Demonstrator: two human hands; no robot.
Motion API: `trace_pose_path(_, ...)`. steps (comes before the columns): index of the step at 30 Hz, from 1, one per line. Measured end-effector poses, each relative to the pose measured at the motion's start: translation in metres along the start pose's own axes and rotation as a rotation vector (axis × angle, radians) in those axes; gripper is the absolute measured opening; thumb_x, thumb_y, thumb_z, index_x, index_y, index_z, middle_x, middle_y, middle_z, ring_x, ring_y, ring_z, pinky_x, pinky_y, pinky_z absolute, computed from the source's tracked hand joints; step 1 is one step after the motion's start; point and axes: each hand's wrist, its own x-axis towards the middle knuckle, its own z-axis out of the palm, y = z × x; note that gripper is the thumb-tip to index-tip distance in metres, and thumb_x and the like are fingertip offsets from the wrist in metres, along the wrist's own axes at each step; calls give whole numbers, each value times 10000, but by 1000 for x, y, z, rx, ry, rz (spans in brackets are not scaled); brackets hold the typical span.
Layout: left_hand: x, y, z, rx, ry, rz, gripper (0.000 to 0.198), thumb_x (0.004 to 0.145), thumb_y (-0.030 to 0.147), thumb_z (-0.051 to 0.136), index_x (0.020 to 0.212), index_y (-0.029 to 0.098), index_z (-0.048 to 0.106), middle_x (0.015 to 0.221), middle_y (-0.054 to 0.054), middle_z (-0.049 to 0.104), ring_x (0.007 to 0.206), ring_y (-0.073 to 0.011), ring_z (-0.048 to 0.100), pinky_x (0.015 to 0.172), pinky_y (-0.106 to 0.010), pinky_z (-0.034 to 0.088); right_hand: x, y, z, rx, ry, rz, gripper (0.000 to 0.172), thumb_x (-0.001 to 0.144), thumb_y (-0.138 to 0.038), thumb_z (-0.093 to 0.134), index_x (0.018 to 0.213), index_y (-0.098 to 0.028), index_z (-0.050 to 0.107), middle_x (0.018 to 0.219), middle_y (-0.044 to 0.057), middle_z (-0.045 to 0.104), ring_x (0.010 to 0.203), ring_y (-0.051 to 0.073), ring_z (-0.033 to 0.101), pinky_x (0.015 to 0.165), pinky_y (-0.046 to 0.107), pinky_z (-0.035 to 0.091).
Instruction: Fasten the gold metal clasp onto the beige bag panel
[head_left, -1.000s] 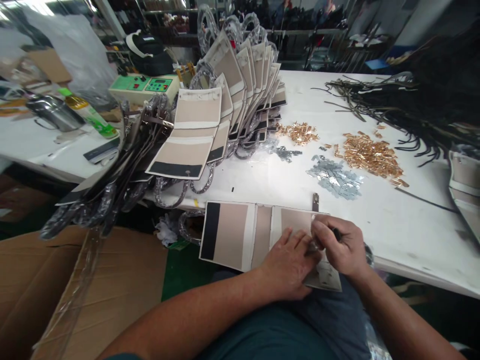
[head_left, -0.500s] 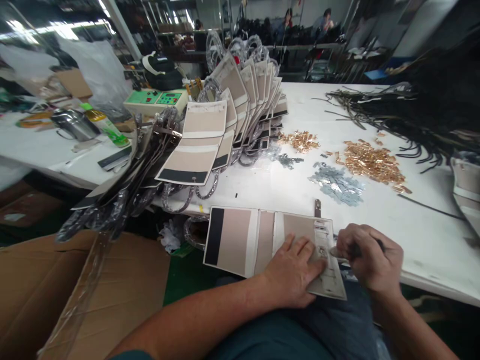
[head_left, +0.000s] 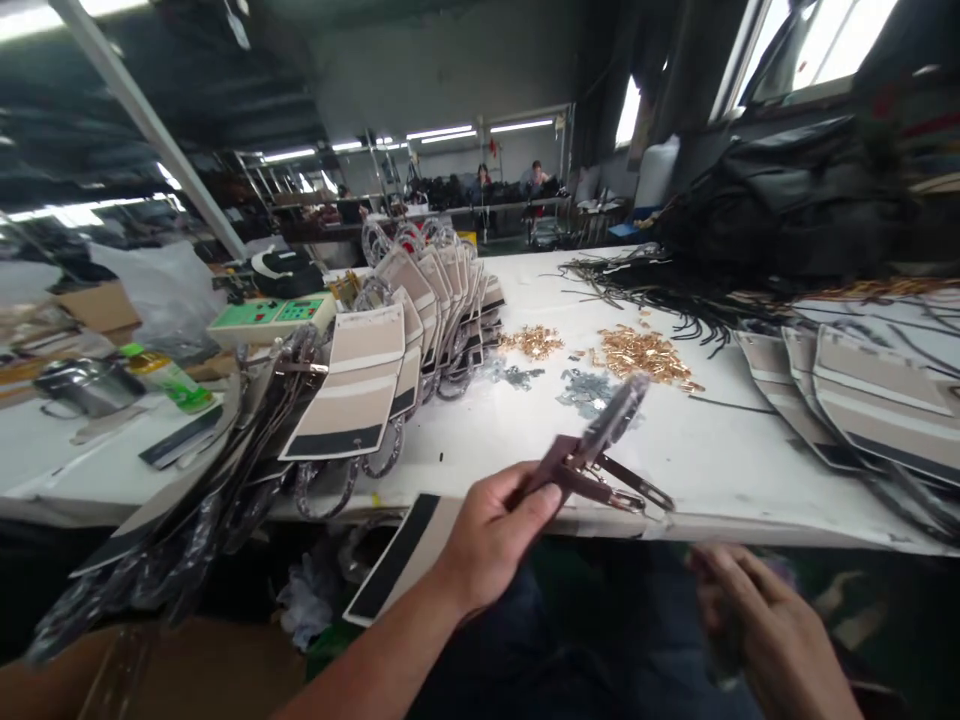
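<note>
My left hand (head_left: pixel 499 535) grips a bag panel by its edge, thumb on top and fingers underneath. The bag panel (head_left: pixel 409 550) is tipped up on its side; its beige inner face and dark end strip show left of my wrist. On its brown outer side are two short straps (head_left: pixel 619 485) with metal ends and a plastic-wrapped handle (head_left: pixel 619 410) pointing away from me. My right hand (head_left: pixel 765 620) is apart from the panel, low in front of the table edge. Its fingers are curled and blurred, around something dark that I cannot make out.
On the white table (head_left: pixel 480 450) lie gold metal pieces (head_left: pixel 645 352) and grey metal plates (head_left: pixel 585 392). More panels are stacked at left (head_left: pixel 349 385) and right (head_left: pixel 877 390). Behind them are a green control box (head_left: pixel 270 315), a bottle (head_left: pixel 169 380) and black straps (head_left: pixel 675 290).
The panel lay flat under my spread left hand; now that hand grips it tilted up, with its outer side showing. My right hand has moved away from the panel's edge. The view has tilted up.
</note>
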Motion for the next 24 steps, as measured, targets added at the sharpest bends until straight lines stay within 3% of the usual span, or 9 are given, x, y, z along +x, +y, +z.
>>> trace_pose_path(4,-14,47,-20,-464,102,-149,433,929,398,812,1310,197,771,1162,-105,812,1057,-317,777,983,-424,595,15,-47,27,-52,-98,-128,707,724,-685,858,1251,-220,785,647,13,647,470,190,520,362,270,406)
trace_pose_path(7,-26,62,-22,-588,192,-136,433,886,346,853,1287,198,786,1125,-111,821,1079,-337,783,1042,-486,588,16,-91,54,-6,-171,-284,755,696,-649,885,1312,-228,773,765,47,723,520,192,565,394,265,425)
trace_pose_path(11,-34,73,-24,-623,248,-85,446,859,304,870,1284,196,784,1129,-109,823,1113,-339,778,1109,-516,559,9,-137,75,2,-148,-385,736,636,-638,937,1230,-226,799,896,85,772,658,241,658,442,270,474)
trace_pose_path(16,-37,81,-29,-614,262,-43,359,893,275,833,1240,191,792,1092,-106,828,1096,-328,783,1097,-505,568,11,-147,74,161,-188,-211,660,772,-739,841,1099,-169,784,588,11,593,454,176,491,357,261,376)
trace_pose_path(20,-33,82,-27,-606,236,-28,358,879,263,828,1224,175,787,1058,-105,827,1031,-310,794,1050,-486,592,18,-145,74,369,-200,-137,611,707,-643,949,1002,-141,768,623,4,568,533,146,480,422,225,398)
trace_pose_path(24,-27,82,-23,-570,158,-15,381,840,276,848,1197,162,777,1096,-123,817,1011,-316,790,1003,-478,607,21,-149,72,433,-177,-99,577,671,-593,989,960,-150,760,657,6,576,559,124,455,436,196,380)
